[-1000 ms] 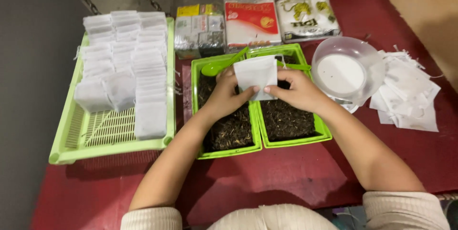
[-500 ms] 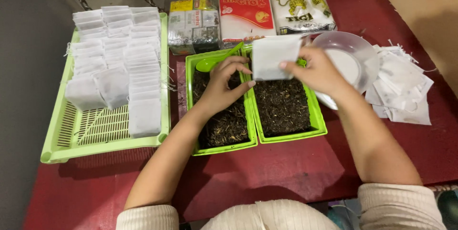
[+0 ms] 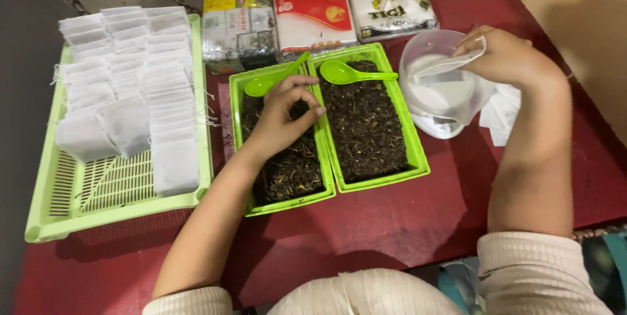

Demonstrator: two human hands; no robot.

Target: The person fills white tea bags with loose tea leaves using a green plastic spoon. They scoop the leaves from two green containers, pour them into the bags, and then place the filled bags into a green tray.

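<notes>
Head view, single entry.

Left hand [image 3: 281, 116]: grip partly closed, fingers [image 3: 305, 83] curled downward, thumb and fingertips drawn near one another over the dark loose tea. It hovers at or just in the left green tray [image 3: 238, 138]; whether a pinch of leaves is held cannot be told. A green spoon [image 3: 277, 80] lies just beyond the fingertips, its handle running up and away toward the packets.

Right hand [image 3: 506, 57]: grip closed, pinching a small white paper bag [image 3: 447, 66] by one end. The bag hangs over the mouth of a clear plastic bowl [image 3: 418, 53], directly below and to the inner side of the grip; the bowl holds a white substance.

Between the two hands: right green tray [image 3: 418, 158], filled with dark tea, touching the left tray side by side. A second green spoon [image 3: 353, 74] rests across its far end.

Beneath the right wrist: a loose heap of white empty bags [image 3: 496, 116] on the red tabletop [image 3: 405, 223].

Well apart from the left grip, on its outer side: a large green slotted basket [image 3: 98, 191] carrying rows of filled white bags [image 3: 130, 73].

Beyond both grips: three sealed packets [image 3: 313, 11] in a row.
</notes>
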